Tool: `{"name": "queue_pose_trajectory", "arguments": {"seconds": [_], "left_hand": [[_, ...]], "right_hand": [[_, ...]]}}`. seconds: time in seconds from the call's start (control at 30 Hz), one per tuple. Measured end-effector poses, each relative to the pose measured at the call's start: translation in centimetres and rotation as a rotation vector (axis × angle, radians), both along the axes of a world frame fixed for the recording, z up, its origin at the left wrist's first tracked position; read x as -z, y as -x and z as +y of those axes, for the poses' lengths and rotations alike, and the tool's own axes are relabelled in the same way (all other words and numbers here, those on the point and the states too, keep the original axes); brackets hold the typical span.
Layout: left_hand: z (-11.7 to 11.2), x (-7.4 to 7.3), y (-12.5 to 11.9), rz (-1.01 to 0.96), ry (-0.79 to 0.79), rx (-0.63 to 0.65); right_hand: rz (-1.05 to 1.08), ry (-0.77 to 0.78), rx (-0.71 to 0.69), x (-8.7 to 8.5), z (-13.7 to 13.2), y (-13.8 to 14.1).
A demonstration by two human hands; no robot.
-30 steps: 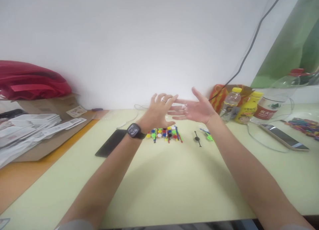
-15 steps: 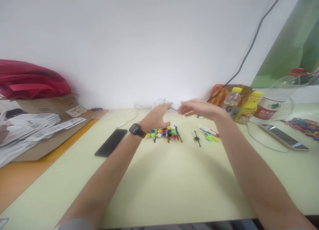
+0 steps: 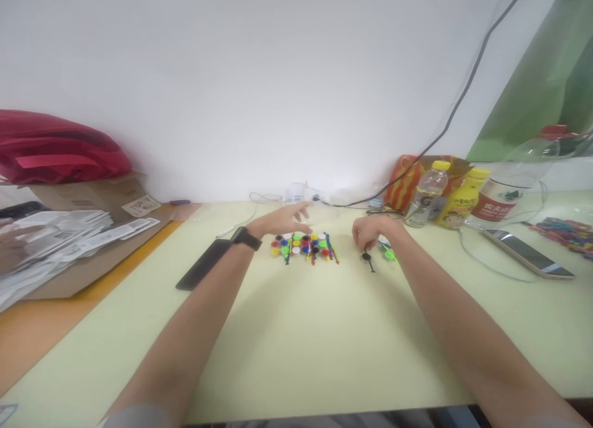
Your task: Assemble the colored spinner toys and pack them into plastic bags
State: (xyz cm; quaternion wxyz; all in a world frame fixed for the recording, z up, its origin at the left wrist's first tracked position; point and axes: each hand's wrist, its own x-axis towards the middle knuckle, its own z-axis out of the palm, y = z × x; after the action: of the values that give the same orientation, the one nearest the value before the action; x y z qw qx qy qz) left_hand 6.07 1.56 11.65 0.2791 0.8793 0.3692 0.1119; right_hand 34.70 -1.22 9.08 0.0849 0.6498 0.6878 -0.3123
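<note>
My left hand [image 3: 286,218] hovers behind a cluster of small colourful plastic discs and arrows [image 3: 306,247], its fingers apart and holding nothing. The discs are red, yellow, green, blue, white and black, laid in rows with arrow-ended sticks among them. To the right, my right hand [image 3: 367,231] is closed, fingertips pinched at the upper end of a black arrow spinner [image 3: 367,257] with a round middle. The spinner's lower tip points toward me on the table. Beside it, partly covered by my right wrist, are more green, white and blue plastic pieces [image 3: 388,251].
A black phone [image 3: 204,267] lies left, partly under my left wrist. Bottles [image 3: 428,193], another phone [image 3: 528,255] and a heap of coloured pieces [image 3: 567,235] are at right. Papers [image 3: 69,236] cover cardboard at left, near another person's hand [image 3: 12,249]. A cable [image 3: 463,94] hangs along the wall.
My right hand has come down from behind, onto the black arrow spinner, and closed. My left hand has shifted slightly left, uncovering more of the discs.
</note>
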Motion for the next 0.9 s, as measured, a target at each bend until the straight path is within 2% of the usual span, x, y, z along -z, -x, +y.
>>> {"name": "queue_pose_trajectory", "arguments": {"seconds": [0.1, 0.23, 0.33, 0.43, 0.57, 0.67, 0.8, 0.9], "left_hand": [[-0.2, -0.3, 0.2, 0.010, 0.062, -0.009], [-0.2, -0.6, 0.6, -0.030, 0.180, 0.014], [-0.2, -0.6, 0.7, -0.097, 0.298, 0.040], [-0.4, -0.6, 0.6, -0.160, 0.405, 0.073], [-0.7, -0.8, 0.2, -0.226, 0.502, 0.134], [-0.9, -1.0, 0.1, -0.252, 0.518, 0.156], [-1.0, -1.3, 0.1, -0.223, 0.488, 0.170], [-1.2, -1.5, 0.0, -0.178, 0.467, 0.170]], "right_hand": [[0.050, -0.053, -0.026, -1.1, -0.2, -0.4], [0.153, -0.218, -0.018, -4.3, -1.5, -1.8], [0.369, -0.514, 0.010, -6.7, -3.1, -2.6], [0.653, -0.759, 0.024, -8.1, -4.5, -2.5], [0.806, -0.848, -0.028, -8.5, -4.9, -1.1], [0.781, -0.920, -0.043, -8.5, -4.7, -0.4], [0.735, -1.077, 0.054, -9.0, -4.9, -0.8], [0.756, -1.065, 0.026, -9.2, -5.2, -0.9]]}}
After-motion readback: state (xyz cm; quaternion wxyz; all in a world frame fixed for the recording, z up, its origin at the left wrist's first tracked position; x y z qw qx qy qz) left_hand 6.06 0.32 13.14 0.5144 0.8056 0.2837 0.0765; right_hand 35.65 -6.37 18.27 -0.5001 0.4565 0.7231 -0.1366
